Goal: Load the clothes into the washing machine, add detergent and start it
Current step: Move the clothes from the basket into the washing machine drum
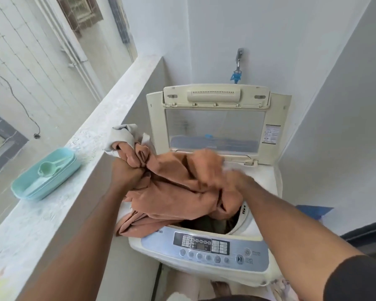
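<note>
A bunched orange-brown cloth garment (178, 192) is gripped tightly by the left hand (126, 172) and the blurred right hand (232, 177), whose finger state cannot be told, above the open cream top-loading washing machine (204, 248), seemingly for stuffing into the drum.

Your way into the drum opening (213, 224) is mostly blocked: the orange cloth (182, 192) drapes across it, leaving a dark gap only at 5 o'clock. At 12 o'clock the raised lid (215, 127) walls off the back. At 9 o'clock the concrete ledge (91, 135) hems you in, carrying the teal tray (30, 187). At 3 o'clock the wall (334, 127) stands close.
</note>
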Tool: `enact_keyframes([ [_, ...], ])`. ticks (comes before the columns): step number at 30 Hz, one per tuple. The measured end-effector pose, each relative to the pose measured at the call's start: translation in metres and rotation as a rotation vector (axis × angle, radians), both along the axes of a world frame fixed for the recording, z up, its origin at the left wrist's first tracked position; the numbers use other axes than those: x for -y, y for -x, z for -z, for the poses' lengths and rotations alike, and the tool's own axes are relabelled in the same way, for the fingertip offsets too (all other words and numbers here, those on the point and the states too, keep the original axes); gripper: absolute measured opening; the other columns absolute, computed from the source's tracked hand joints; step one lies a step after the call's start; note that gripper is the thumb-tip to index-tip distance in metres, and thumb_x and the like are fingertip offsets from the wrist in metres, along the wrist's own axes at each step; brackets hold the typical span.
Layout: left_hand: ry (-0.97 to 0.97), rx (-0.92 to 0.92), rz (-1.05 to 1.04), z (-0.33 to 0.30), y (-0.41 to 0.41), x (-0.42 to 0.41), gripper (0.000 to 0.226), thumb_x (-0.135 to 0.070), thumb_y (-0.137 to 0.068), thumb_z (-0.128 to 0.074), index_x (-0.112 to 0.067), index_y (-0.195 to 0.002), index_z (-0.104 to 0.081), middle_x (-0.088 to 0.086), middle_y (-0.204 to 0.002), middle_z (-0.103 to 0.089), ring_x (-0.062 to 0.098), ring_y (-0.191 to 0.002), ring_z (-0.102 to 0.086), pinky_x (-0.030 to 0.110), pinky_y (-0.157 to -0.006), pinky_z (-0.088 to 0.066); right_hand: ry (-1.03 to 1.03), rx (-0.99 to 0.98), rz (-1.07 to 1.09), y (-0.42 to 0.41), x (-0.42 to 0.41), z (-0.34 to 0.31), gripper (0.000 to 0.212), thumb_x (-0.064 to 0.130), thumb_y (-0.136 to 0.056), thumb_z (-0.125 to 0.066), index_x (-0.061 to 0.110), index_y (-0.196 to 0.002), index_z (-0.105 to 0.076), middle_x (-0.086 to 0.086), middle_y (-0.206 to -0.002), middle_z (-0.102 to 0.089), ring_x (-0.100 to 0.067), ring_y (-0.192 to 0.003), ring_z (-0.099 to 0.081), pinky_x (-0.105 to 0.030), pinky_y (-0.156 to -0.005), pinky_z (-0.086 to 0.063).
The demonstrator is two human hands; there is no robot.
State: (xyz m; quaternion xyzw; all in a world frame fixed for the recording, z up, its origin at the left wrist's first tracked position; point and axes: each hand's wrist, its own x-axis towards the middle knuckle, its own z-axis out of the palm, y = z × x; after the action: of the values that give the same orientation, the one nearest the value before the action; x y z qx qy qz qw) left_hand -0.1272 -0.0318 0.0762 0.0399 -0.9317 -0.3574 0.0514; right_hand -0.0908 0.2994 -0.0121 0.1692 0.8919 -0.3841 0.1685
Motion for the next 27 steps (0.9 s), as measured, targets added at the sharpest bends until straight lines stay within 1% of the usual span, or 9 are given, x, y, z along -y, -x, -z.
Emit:
enact_keyframes([
  [3, -0.039, 0.065, -0.027, 0.020, -0.009, 0.005, 0.028, -0.020, -0.055, -0.068, -0.002, -0.073, -0.058, 0.020, -0.070, -0.062, 0.034, -0.066, -0.060, 0.046, -0.056, -0.051, -0.215, 0.233, -0.185, -0.012, 0.017, 0.022, 0.045, 0.050, -0.095, -0.050, 0.026, -0.130, -0.064, -0.003, -0.121, -0.070, -0.028, -0.106, -0.066, -0.039, -0.092, -0.053],
  [6, -0.136, 0.095, -0.054, 0.039, -0.016, 0.014, 0.026, -0.016, -0.057, -0.069, 0.001, -0.074, -0.058, 0.019, -0.069, -0.061, 0.026, -0.066, -0.056, 0.048, -0.058, -0.052, -0.309, -0.217, -0.442, -0.008, 0.062, 0.017, 0.051, 0.060, -0.090, -0.046, 0.055, -0.140, -0.036, 0.007, -0.115, -0.066, -0.029, -0.097, -0.067, -0.051, -0.085, -0.054],
  [10, -0.265, 0.141, -0.078, 0.048, -0.014, 0.033, 0.032, -0.020, -0.058, -0.072, 0.000, -0.081, -0.062, 0.014, -0.075, -0.067, 0.026, -0.071, -0.063, 0.047, -0.064, -0.057, -0.173, -0.239, -0.582, 0.003, 0.101, 0.030, 0.126, 0.046, -0.053, -0.086, 0.039, -0.157, -0.014, 0.007, -0.152, -0.034, -0.017, -0.131, -0.046, -0.038, -0.106, -0.045],
  [12, -0.288, 0.186, -0.014, 0.053, -0.011, 0.047, 0.031, -0.015, -0.062, -0.082, -0.005, -0.088, -0.067, 0.015, -0.085, -0.072, 0.031, -0.082, -0.069, 0.047, -0.073, -0.059, -0.196, -0.068, -0.578, -0.005, 0.127, 0.051, 0.112, 0.045, -0.065, -0.083, 0.029, -0.156, -0.020, 0.000, -0.159, -0.033, -0.024, -0.139, -0.042, -0.041, -0.111, -0.042],
  [15, -0.290, 0.210, 0.080, 0.060, -0.007, 0.064, 0.029, -0.006, -0.069, -0.088, -0.010, -0.091, -0.069, 0.015, -0.090, -0.074, 0.032, -0.091, -0.072, 0.048, -0.078, -0.060, -0.171, -0.076, -0.526, -0.005, 0.154, 0.068, 0.042, 0.035, -0.092, -0.058, 0.027, -0.133, -0.054, -0.007, -0.131, -0.064, -0.032, -0.120, -0.062, -0.045, -0.097, -0.052],
  [18, -0.321, 0.212, 0.142, 0.063, 0.000, 0.075, 0.033, -0.008, -0.065, -0.092, -0.014, -0.089, -0.070, 0.008, -0.088, -0.076, 0.023, -0.086, -0.073, 0.041, -0.075, -0.061, 0.162, -0.253, -0.193, 0.005, 0.136, 0.062, 0.023, 0.034, -0.097, -0.052, 0.040, -0.116, -0.063, 0.001, -0.115, -0.070, -0.022, -0.109, -0.065, -0.037, -0.088, -0.053],
  [19, -0.347, 0.219, 0.155, 0.065, 0.003, 0.079, 0.035, -0.010, -0.063, -0.094, -0.015, -0.090, -0.071, 0.007, -0.088, -0.076, 0.020, -0.087, -0.073, 0.038, -0.075, -0.061, 0.021, -0.265, -0.153, 0.009, 0.116, 0.058, 0.017, 0.041, -0.096, -0.048, 0.043, -0.102, -0.064, 0.005, -0.104, -0.071, -0.021, -0.099, -0.066, -0.033, -0.078, -0.051],
  [22, -0.300, 0.222, 0.159, 0.075, 0.016, 0.087, 0.035, -0.017, -0.061, -0.094, -0.007, -0.085, -0.071, 0.010, -0.084, -0.075, 0.016, -0.079, -0.072, 0.035, -0.068, -0.061, -0.326, -0.174, 0.144, 0.017, 0.045, 0.045, 0.024, 0.043, -0.096, -0.043, 0.036, -0.086, -0.064, -0.002, -0.101, -0.072, -0.023, -0.081, -0.063, -0.029, -0.066, -0.041],
  [27, -0.180, 0.206, 0.192, 0.094, 0.031, 0.071, 0.035, -0.012, -0.061, -0.094, -0.018, -0.064, -0.060, -0.007, -0.063, -0.063, -0.004, -0.055, -0.059, 0.014, -0.049, -0.046, -0.451, -0.004, -0.269, 0.025, 0.026, 0.033, 0.058, 0.044, -0.092, -0.061, 0.032, -0.144, -0.041, -0.008, -0.149, -0.046, -0.033, -0.132, -0.048, -0.046, -0.105, -0.044],
])
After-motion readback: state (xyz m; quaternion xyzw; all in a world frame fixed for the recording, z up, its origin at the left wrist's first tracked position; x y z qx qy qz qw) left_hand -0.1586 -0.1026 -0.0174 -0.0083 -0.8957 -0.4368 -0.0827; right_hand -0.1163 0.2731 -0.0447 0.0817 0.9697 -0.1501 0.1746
